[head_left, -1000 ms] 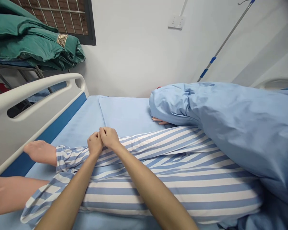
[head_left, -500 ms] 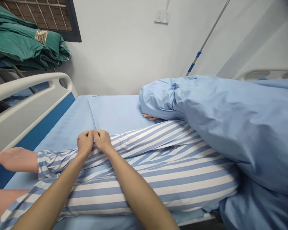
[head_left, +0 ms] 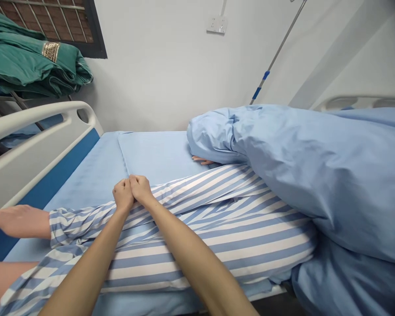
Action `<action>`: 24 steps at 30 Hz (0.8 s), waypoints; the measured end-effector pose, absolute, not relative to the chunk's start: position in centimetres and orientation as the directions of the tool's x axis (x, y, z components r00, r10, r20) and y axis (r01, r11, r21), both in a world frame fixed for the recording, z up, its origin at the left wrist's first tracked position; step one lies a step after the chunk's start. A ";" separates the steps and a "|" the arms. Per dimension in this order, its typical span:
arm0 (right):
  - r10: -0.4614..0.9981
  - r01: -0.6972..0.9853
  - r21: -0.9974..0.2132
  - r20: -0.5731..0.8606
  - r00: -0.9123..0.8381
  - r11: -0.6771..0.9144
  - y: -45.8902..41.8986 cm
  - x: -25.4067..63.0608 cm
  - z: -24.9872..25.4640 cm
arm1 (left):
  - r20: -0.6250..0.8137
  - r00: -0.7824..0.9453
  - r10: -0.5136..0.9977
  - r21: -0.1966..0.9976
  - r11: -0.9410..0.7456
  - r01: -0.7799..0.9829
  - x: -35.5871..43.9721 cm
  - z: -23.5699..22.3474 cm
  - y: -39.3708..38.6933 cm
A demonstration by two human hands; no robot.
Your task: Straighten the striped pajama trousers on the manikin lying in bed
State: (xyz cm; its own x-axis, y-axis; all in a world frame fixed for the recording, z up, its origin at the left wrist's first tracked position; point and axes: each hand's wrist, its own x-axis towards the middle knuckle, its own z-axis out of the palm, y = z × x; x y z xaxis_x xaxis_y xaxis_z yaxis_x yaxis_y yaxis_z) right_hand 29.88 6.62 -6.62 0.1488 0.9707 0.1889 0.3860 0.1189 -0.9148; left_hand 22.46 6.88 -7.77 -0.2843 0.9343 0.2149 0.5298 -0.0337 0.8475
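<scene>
The person's left hand (head_left: 123, 196) and right hand (head_left: 141, 189) have drawn together until they touch, their fingers (head_left: 134, 180) closed on a fold of the striped pajama trouser leg (head_left: 197, 186) of the figure (head_left: 217, 245) lying on the hospital bed (head_left: 85, 175).

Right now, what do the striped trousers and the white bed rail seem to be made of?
The striped trousers under the left hand and right hand look like soft matte woven cotton, creasing where gathered; the fibre can't be confirmed. The white bed rail looks like moulded plastic, smooth with rounded cut-outs.
</scene>
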 end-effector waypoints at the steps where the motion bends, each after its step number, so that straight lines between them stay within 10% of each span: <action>1: 0.974 0.453 -0.884 0.192 0.124 0.116 6.6 30.3 -6.2 | 0.223 -0.265 0.938 0.830 -0.040 0.557 22.5 -7.7 6.8; 13: 0.933 0.602 -0.778 0.328 0.150 0.177 5.6 33.2 -7.8 | 0.210 -0.158 0.965 0.596 0.002 0.803 23.8 -7.3 6.1; 21: 0.939 0.142 -0.952 0.293 0.179 0.270 6.2 34.5 -7.2 | 0.072 -0.416 0.907 0.993 -0.024 0.120 28.3 -5.2 8.2; 24: 0.941 -0.009 -0.966 0.249 0.229 0.258 6.5 35.1 -7.3 | 0.117 -0.440 0.890 0.984 -0.045 0.171 29.9 -5.5 8.0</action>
State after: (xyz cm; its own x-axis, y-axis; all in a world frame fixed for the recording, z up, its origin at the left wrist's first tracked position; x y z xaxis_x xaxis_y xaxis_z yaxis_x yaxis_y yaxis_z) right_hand 35.12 6.46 -7.34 0.2288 0.9411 0.2490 -0.0092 0.2579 -0.9661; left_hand 29.89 8.01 -5.51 -0.4398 0.8904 0.1174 0.1713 -0.0452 0.9842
